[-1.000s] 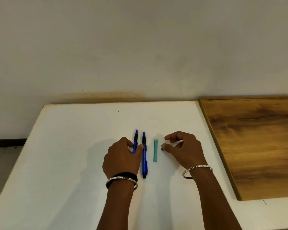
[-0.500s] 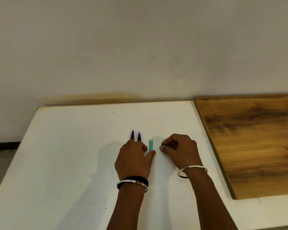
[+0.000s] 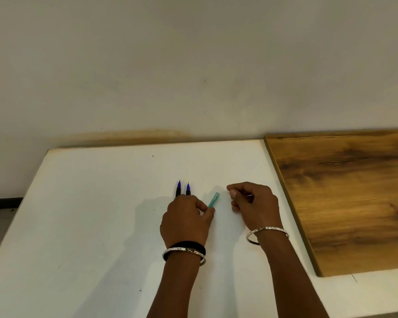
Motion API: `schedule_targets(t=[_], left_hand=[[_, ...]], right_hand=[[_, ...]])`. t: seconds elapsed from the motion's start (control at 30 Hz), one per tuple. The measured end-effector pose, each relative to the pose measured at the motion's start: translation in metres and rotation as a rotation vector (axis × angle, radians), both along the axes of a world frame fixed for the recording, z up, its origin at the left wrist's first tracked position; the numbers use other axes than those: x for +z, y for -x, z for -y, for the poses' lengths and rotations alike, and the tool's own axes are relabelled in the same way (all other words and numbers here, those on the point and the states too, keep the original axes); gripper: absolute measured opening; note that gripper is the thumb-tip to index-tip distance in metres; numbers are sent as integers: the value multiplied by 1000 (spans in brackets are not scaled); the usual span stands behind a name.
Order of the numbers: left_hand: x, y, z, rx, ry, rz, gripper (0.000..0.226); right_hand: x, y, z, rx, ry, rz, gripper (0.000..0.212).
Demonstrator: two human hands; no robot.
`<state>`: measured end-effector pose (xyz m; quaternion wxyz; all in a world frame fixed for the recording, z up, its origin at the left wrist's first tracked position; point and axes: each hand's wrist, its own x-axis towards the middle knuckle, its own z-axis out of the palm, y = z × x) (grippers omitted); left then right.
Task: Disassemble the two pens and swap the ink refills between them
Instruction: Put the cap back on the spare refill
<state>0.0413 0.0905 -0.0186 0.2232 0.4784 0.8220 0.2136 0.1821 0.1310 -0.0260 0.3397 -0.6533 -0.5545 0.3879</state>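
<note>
Pens [image 3: 179, 188], tips to wall [image 3: 193, 65]; teal piece [image 3: 214, 199] angled far-right in L hand [image 3: 186, 222] pinch; R hand [image 3: 256, 206] grip unclear

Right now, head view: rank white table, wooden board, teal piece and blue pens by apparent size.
1. white table
2. wooden board
3. teal piece, left blue pen, right blue pen: exposed parts alike; left hand covers the rest.

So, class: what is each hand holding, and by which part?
The left hand pinches the teal piece by its near end and lies over the two pens. The right hand is curled; whether it holds anything cannot be told.
</note>
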Motion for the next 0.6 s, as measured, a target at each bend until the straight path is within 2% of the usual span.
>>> schedule_targets(t=[0.1,0.27,0.6], left_hand=[[3,0,-1,-43,-57,82,19],[5,0,0,-67,-104,118,19],[0,4,-1,-91,-136,224,7]], right_hand=[[2,-2,-1,-22,6,-63,16],[7,-3,-3,-26,-13,-212,14],[6,-3,-3,43,-51,-293,18]])
